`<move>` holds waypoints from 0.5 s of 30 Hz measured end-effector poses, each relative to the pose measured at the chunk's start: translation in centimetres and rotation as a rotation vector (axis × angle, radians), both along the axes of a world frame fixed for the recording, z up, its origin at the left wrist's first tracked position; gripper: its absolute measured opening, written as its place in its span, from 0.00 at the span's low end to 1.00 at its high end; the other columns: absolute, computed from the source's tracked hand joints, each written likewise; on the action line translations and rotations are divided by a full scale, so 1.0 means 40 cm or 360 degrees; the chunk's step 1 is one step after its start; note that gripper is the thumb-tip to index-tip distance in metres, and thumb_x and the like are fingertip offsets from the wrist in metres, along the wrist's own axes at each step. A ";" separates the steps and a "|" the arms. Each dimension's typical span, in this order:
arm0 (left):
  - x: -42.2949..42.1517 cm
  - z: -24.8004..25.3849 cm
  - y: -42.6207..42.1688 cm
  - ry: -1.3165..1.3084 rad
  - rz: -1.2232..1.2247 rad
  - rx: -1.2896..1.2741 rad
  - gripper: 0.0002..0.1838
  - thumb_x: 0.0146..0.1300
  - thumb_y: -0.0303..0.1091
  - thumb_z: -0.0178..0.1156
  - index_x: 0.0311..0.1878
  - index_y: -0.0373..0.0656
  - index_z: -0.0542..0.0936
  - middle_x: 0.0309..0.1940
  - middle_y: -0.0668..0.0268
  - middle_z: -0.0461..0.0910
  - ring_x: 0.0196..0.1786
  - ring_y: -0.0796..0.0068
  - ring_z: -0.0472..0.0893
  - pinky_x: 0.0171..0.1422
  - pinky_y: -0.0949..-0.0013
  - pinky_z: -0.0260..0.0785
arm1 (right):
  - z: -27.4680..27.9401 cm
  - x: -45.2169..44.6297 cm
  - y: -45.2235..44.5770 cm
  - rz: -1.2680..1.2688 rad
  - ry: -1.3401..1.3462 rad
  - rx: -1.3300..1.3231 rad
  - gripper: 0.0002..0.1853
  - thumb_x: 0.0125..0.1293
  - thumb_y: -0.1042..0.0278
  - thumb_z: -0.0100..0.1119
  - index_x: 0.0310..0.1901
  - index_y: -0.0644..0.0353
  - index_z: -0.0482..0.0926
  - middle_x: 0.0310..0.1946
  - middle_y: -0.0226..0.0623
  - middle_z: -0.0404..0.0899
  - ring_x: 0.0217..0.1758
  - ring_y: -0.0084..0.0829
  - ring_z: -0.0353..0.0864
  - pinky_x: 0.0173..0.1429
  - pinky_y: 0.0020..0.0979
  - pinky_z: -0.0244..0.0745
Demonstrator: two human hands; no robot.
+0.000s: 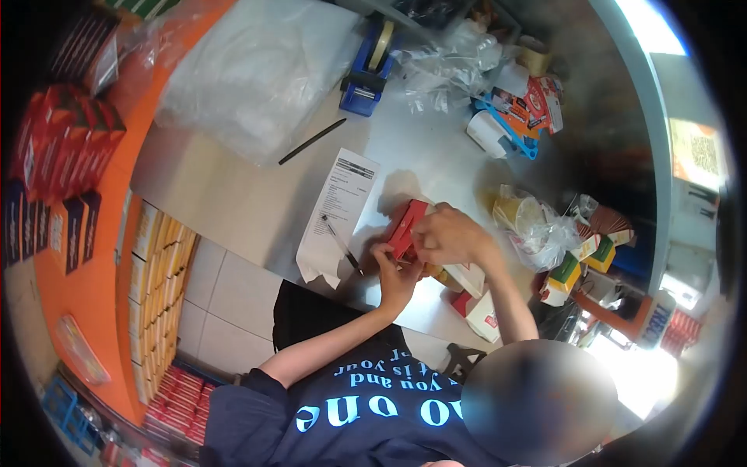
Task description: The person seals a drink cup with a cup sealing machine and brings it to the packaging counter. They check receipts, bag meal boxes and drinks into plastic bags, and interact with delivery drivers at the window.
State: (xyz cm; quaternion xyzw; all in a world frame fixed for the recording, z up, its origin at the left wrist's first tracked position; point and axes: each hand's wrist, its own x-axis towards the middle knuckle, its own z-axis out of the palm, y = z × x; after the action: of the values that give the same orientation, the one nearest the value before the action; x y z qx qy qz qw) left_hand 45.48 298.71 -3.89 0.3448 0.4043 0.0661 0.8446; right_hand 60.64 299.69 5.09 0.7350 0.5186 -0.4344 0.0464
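Observation:
My left hand (398,282) grips the lower end of a small red box (408,224) above the metal counter, thumb and fingers pressed against it. Close over the box's right side is my right hand (453,237), its fingers curled in and touching the box; whatever they pinch is hidden. Beneath the right hand, a pale carton (467,274) with something yellowish beside it shows only partly. A white and red box (478,313) lies near the counter's front edge. To the left, a printed receipt (336,210) has a pen (341,243) lying across it.
A blue tape dispenser (366,74), a plastic bag stack (257,70) and a dark stick (311,142) lie toward the back. Clear bags (537,233), yellow-green boxes (566,272) and a white roll (489,134) crowd the right. Red packs (66,144) sit on the orange shelf.

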 end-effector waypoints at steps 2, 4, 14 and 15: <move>0.024 0.001 -0.040 0.0063 0.0103 0.0220 0.29 0.54 0.17 0.57 0.49 0.45 0.49 0.46 0.55 0.68 0.50 0.66 0.75 0.43 0.71 0.73 | 0.033 0.007 0.004 -0.0127 -0.0136 -0.0141 0.08 0.47 0.58 0.56 0.22 0.50 0.79 0.27 0.30 0.81 0.44 0.48 0.75 0.45 0.44 0.75; 0.007 0.017 -0.068 0.0145 0.0186 0.0445 0.29 0.52 0.15 0.56 0.49 0.45 0.49 0.52 0.54 0.66 0.51 0.69 0.73 0.47 0.69 0.71 | -0.011 -0.077 -0.010 -0.0098 -0.0539 -0.0193 0.11 0.51 0.54 0.58 0.24 0.52 0.80 0.41 0.33 0.80 0.51 0.50 0.72 0.45 0.44 0.77; 0.161 0.177 0.181 -0.0555 -0.1783 0.2760 0.30 0.35 0.36 0.72 0.47 0.55 0.72 0.60 0.54 0.61 0.66 0.48 0.55 0.61 0.37 0.54 | 0.024 -0.023 -0.338 -0.0518 -0.0559 -0.0159 0.37 0.36 0.62 0.76 0.52 0.51 0.68 0.68 0.52 0.44 0.71 0.63 0.39 0.62 0.53 0.64; 0.208 0.146 0.169 -0.0464 -0.2193 0.2811 0.36 0.30 0.42 0.75 0.49 0.60 0.72 0.62 0.54 0.59 0.66 0.45 0.53 0.59 0.30 0.50 | 0.013 -0.012 -0.354 -0.0631 -0.0366 0.0022 0.37 0.33 0.62 0.76 0.50 0.50 0.68 0.68 0.52 0.45 0.71 0.63 0.41 0.63 0.52 0.64</move>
State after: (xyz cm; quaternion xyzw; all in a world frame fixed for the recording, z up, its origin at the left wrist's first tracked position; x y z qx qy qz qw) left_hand 53.79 305.48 1.95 0.9595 -0.1628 -0.1116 0.2008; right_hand 60.17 285.54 5.60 0.8675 0.3584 -0.3448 0.0141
